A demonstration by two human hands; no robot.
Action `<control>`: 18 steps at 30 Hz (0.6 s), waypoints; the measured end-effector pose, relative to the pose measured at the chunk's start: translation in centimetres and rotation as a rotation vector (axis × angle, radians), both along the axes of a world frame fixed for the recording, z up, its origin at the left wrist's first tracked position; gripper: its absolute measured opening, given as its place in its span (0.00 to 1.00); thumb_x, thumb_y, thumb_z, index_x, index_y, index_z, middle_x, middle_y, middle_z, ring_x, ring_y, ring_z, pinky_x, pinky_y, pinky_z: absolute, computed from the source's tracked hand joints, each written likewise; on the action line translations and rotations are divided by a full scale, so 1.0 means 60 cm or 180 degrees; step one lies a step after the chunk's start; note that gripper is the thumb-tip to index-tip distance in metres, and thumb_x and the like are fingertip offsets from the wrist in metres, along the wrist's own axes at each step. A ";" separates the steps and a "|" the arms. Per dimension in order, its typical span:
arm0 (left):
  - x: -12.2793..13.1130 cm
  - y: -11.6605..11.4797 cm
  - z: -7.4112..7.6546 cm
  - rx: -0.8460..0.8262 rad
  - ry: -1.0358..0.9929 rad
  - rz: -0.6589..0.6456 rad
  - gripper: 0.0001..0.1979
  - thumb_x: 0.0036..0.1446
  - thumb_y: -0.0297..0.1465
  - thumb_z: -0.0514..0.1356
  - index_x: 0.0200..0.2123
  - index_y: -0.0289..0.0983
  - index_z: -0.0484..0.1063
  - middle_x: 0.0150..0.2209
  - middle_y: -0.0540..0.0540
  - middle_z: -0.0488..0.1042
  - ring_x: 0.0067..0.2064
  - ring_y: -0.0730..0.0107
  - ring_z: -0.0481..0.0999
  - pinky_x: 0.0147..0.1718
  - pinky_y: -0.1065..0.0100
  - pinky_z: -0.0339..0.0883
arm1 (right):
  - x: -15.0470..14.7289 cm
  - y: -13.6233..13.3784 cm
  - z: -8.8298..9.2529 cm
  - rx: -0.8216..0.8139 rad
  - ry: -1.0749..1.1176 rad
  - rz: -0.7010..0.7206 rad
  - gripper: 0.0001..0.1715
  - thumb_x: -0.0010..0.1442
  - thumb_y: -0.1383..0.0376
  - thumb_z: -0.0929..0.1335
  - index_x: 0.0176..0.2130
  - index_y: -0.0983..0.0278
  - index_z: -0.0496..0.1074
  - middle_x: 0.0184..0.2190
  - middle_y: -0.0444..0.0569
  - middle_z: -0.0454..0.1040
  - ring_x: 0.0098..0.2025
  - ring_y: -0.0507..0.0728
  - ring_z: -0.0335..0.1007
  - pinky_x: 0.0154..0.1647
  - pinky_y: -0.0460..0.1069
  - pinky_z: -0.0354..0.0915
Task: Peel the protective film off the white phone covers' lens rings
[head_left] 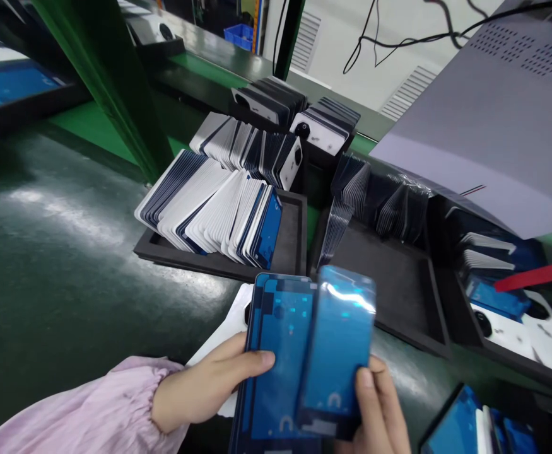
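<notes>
My left hand (219, 377) is closed on a phone back panel (282, 353) with blue film over its face, the thumb lying on the film. Further panel edges show along its left side, as if stacked beneath. Between its thumb and fingers my right hand (378, 403) grips a second blue-filmed phone panel (339, 347), tilted and overlapping the first one's right edge. Glare and blur hide some detail on it. A white panel (228, 325) with a dark camera opening lies on the bench behind my left hand.
Just beyond, a black tray (297, 221) holds many white and dark panels on edge. To its right, another black tray (427, 284) carries thin clear sheets. More panels (516, 328) lie at right. A green post (100, 82) rises at left; a grey metal box (493, 126) overhangs the upper right.
</notes>
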State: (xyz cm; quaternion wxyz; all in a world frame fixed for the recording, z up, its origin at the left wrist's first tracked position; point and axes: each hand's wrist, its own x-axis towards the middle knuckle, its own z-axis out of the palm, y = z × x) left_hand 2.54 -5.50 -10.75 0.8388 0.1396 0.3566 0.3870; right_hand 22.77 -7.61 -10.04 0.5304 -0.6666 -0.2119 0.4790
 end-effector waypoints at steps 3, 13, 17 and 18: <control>-0.002 0.003 0.004 0.0112 0.0088 0.0012 0.18 0.53 0.44 0.75 0.47 0.47 0.85 0.42 0.50 0.87 0.46 0.60 0.85 0.46 0.67 0.76 | 0.030 0.008 -0.006 0.0160 0.0181 -0.0210 0.20 0.56 0.48 0.78 0.45 0.53 0.76 0.27 0.38 0.76 0.27 0.52 0.71 0.30 0.45 0.72; 0.001 0.009 0.004 0.0796 0.0434 0.0033 0.17 0.59 0.42 0.71 0.52 0.51 0.82 0.47 0.51 0.86 0.50 0.60 0.83 0.48 0.66 0.76 | -0.019 0.014 0.017 0.0037 0.0618 0.0192 0.21 0.51 0.49 0.81 0.40 0.54 0.78 0.23 0.35 0.67 0.22 0.48 0.62 0.25 0.43 0.66; 0.003 0.010 0.009 0.0868 0.0562 0.0091 0.17 0.59 0.43 0.71 0.51 0.50 0.83 0.45 0.50 0.87 0.49 0.55 0.84 0.49 0.63 0.77 | -0.006 0.010 0.007 0.0124 0.0647 0.0017 0.19 0.52 0.50 0.81 0.41 0.53 0.79 0.25 0.38 0.74 0.25 0.50 0.67 0.28 0.43 0.67; 0.003 0.010 0.011 0.0865 0.0595 0.0125 0.17 0.58 0.43 0.71 0.50 0.50 0.84 0.45 0.50 0.87 0.49 0.55 0.84 0.49 0.62 0.77 | -0.004 0.008 0.006 0.0172 0.0664 -0.0003 0.19 0.52 0.50 0.81 0.41 0.53 0.80 0.26 0.38 0.74 0.26 0.50 0.68 0.29 0.42 0.67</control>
